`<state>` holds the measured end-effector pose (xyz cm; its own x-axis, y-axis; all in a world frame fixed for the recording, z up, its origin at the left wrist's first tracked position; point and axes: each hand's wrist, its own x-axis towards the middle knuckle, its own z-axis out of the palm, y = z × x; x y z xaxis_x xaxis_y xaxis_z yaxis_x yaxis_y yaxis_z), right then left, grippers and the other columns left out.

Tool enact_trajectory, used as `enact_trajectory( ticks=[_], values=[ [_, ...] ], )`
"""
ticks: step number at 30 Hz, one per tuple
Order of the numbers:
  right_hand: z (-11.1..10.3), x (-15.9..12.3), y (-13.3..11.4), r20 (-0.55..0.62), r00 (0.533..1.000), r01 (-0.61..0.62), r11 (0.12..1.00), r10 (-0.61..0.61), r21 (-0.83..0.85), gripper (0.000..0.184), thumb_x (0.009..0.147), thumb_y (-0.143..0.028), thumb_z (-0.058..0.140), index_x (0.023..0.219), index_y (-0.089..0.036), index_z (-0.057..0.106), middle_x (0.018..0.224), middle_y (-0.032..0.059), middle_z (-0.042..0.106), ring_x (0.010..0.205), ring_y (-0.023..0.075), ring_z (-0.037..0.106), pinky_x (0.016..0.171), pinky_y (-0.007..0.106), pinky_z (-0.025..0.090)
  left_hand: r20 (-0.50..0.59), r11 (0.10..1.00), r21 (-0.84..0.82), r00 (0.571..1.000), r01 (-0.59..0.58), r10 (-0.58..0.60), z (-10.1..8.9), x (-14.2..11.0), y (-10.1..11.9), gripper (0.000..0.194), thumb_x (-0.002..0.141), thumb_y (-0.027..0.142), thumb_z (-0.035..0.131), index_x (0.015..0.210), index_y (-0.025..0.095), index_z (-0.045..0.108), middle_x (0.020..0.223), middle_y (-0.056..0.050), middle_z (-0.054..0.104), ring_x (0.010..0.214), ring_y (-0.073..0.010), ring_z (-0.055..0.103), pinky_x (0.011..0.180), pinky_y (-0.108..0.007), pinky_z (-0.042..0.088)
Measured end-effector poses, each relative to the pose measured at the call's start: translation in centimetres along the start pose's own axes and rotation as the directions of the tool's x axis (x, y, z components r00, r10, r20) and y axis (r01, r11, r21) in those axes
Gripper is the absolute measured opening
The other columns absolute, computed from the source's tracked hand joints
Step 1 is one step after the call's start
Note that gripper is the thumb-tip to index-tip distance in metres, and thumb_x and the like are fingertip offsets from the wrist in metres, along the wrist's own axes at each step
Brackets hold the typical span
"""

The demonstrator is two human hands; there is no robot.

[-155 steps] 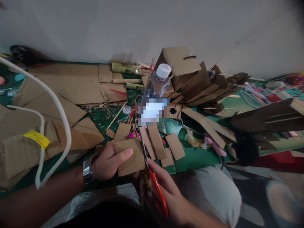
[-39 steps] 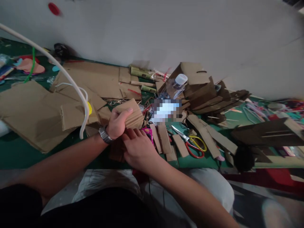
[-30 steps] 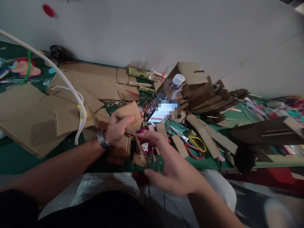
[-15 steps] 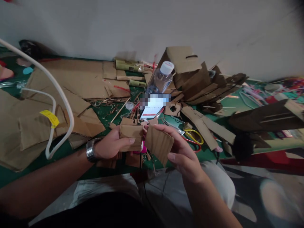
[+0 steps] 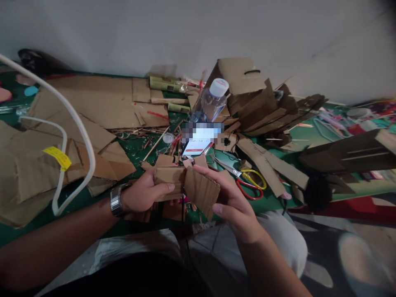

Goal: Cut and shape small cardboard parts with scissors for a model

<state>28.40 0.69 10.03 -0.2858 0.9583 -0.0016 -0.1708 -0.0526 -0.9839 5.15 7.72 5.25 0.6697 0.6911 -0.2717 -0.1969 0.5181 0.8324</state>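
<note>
My left hand (image 5: 145, 190) is closed on a small cardboard piece (image 5: 170, 176), its thumb lying across the front. A second cardboard piece (image 5: 201, 189), squarish and ridged, is held at a slant by my right hand (image 5: 236, 208), with fingers behind it and the thumb at its right edge. The two pieces meet, or nearly meet, at their inner edges; whether they are joined I cannot tell. Beyond them lies a lit phone (image 5: 198, 144), partly blurred. Scissors (image 5: 244, 175) with a yellow and a red handle rest on the table right of my hands.
A clear bottle (image 5: 208, 101) with a white cap stands behind the phone. Cardboard sheets (image 5: 89, 103) cover the left side, crossed by a white bent tube (image 5: 77, 111) with a yellow tag. A cardboard structure (image 5: 253, 95) stands behind, right of the bottle. Scraps litter the green table (image 5: 126, 144).
My right hand has brought its cardboard piece leftward against or close to the left piece, narrowing the gap. The pink thing behind them is now mostly hidden.
</note>
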Motion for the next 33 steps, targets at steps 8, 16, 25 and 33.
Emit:
enact_trajectory(
  ticks=[8,16,25,33],
  values=[
    [-0.3,-0.1,0.6,0.029,0.999,0.034,0.989,-0.030,-0.145,0.060,0.096,-0.037,0.071,0.154,-0.032,0.059,0.162,0.0075,0.057,0.145,0.0324,0.059,0.115,0.049,0.055,0.042,0.994,0.039,0.994,-0.104,0.103,-0.1,0.1,-0.4,0.038,0.088,0.037,0.080,0.122,0.022,0.071,0.105,-0.008,0.077,0.084,-0.0234,0.075,0.070,-0.036,0.065],
    [-0.4,-0.3,0.8,0.075,0.996,0.058,0.967,-0.041,-0.249,0.063,0.099,-0.031,0.070,0.160,-0.031,0.053,0.164,0.0086,0.055,0.151,0.0317,0.054,0.121,0.049,0.050,0.144,0.791,0.439,0.902,-0.426,0.407,-0.2,0.0,-0.3,0.026,0.097,0.028,0.067,0.121,0.019,0.069,0.097,-0.005,0.070,0.082,-0.0188,0.065,0.075,-0.032,0.056],
    [0.6,-0.1,1.3,-0.045,0.982,0.138,0.865,-0.183,-0.483,0.056,0.106,-0.019,0.051,0.161,-0.029,0.051,0.161,0.0080,0.058,0.149,0.0289,0.056,0.121,0.046,0.051,0.095,0.552,0.655,0.781,-0.515,0.617,-0.4,0.6,-0.1,0.024,0.097,0.017,0.062,0.121,0.019,0.066,0.116,-0.010,0.072,0.107,-0.0245,0.067,0.097,-0.039,0.052],
    [0.6,0.3,2.4,-0.086,0.951,0.168,0.727,-0.298,-0.666,0.055,0.105,-0.011,0.048,0.156,-0.031,0.057,0.151,0.0081,0.067,0.139,0.0260,0.065,0.118,0.048,0.055,0.185,0.389,0.712,0.690,-0.585,0.699,-0.2,1.0,-0.1,0.034,0.099,0.013,0.060,0.131,0.021,0.067,0.125,-0.013,0.072,0.120,-0.0266,0.066,0.108,-0.044,0.052]
  ],
)
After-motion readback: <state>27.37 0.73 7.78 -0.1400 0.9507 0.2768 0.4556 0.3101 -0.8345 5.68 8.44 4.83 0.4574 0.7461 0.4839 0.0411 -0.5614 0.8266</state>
